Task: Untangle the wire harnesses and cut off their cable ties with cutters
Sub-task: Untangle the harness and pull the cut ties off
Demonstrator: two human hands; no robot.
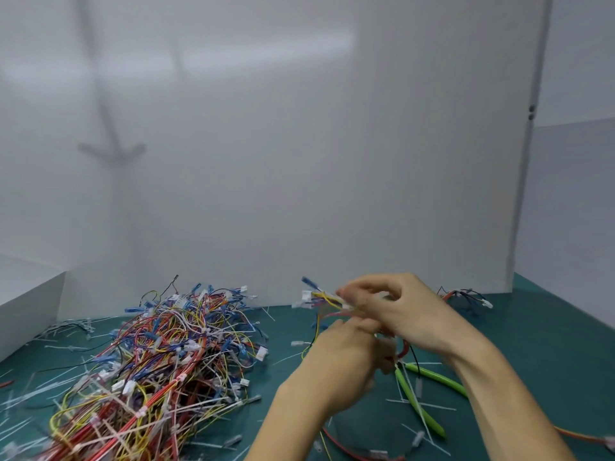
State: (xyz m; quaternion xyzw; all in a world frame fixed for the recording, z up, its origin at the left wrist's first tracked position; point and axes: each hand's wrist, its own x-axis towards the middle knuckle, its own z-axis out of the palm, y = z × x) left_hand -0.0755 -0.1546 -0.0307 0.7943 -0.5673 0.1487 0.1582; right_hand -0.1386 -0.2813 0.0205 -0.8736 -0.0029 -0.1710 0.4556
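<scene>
Both hands are up off the green mat (549, 361) working one harness (324, 299) between them. The right hand (399, 311) is higher, with its fingers curled in and pinching the wires just behind the white connectors, which stick out to the left. The left hand (342, 364) sits below and nearer, its fingers closed around the lower part of the same bundle. It's pretty blurry there, so I can't make out exactly which wires it has.

The cutters (439, 379) with the green handles are lying on the mat just under the hands, and nobody's touching them. The big pile of harnesses (166, 361) sits off to the left – red, yellow, blue and white wires, many still tied. Loose cable ties (432, 406) are scattered all over the mat. A small separate harness (466, 296) lies at the back right against the white panel (299, 161), and a white box (26, 301) is at the far left.
</scene>
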